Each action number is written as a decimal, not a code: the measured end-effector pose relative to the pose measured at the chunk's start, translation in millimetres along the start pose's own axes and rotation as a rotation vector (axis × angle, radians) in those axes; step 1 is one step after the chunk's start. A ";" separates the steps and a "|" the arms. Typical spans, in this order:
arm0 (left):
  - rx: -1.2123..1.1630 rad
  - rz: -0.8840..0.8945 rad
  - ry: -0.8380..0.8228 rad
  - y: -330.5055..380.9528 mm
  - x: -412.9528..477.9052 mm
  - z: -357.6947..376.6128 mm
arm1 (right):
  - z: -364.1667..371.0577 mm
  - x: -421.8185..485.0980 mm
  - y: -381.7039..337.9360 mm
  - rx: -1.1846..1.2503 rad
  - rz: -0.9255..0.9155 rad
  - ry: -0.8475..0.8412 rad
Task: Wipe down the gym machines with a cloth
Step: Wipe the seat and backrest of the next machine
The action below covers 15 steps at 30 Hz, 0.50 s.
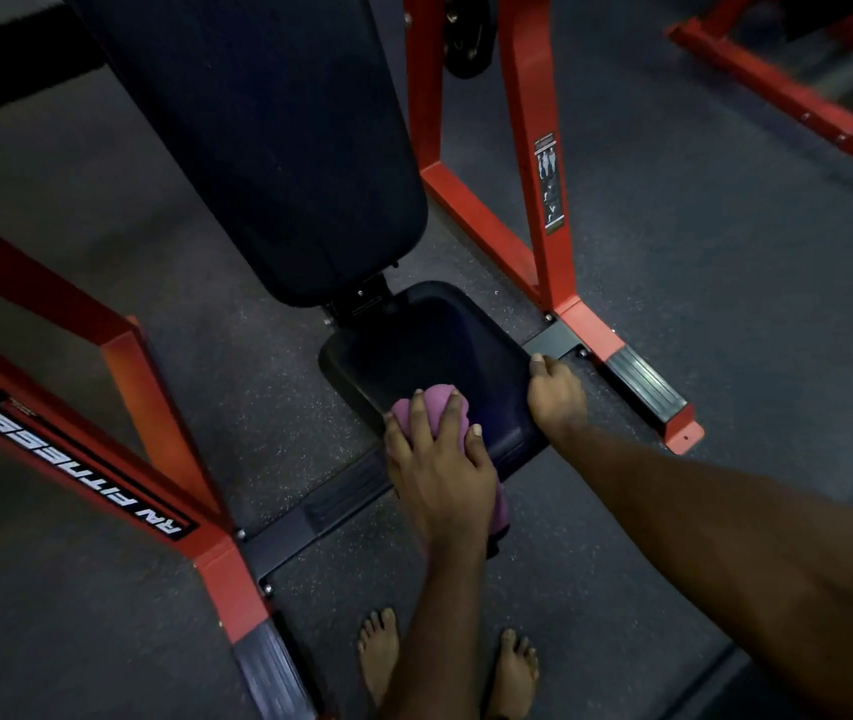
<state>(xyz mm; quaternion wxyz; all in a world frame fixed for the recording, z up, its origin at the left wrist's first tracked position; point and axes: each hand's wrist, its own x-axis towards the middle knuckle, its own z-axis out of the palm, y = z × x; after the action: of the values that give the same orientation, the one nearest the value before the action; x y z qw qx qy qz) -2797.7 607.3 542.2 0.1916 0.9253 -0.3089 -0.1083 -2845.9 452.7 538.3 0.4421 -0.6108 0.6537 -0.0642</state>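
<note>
A dark padded seat (429,345) sits low on a red gym machine, below its long dark backrest (258,148). My left hand (440,470) grips a bunched pink cloth (437,396) and presses it onto the seat's near left corner. A tail of the cloth hangs below my palm. My right hand (556,397) holds the seat's right edge, thumb on top, and its fingers are hidden over the edge.
Red frame posts stand to the right (543,200) and left (76,433) of the seat. They are joined by a black floor crossbar (320,517). My bare feet (377,652) stand on the dark rubber floor just before it. Another red frame (777,90) lies at the far right.
</note>
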 end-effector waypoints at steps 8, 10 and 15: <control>0.123 0.312 -0.124 6.5 66.9 5.2 | -7.3 19.5 16.0 0.459 0.079 -0.117; 0.088 0.308 -0.104 7.6 58.1 5.3 | -7.5 20.2 18.9 0.506 0.091 -0.123; 0.077 0.421 -0.037 2.8 3.6 3.5 | -8.4 17.7 24.6 0.602 0.144 -0.166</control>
<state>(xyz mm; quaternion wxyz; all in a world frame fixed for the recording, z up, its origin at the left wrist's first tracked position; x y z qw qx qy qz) -2797.5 602.0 539.9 0.1691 0.8447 -0.5029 -0.0711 -2867.2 439.8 519.1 0.6582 -0.4079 0.6085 -0.1735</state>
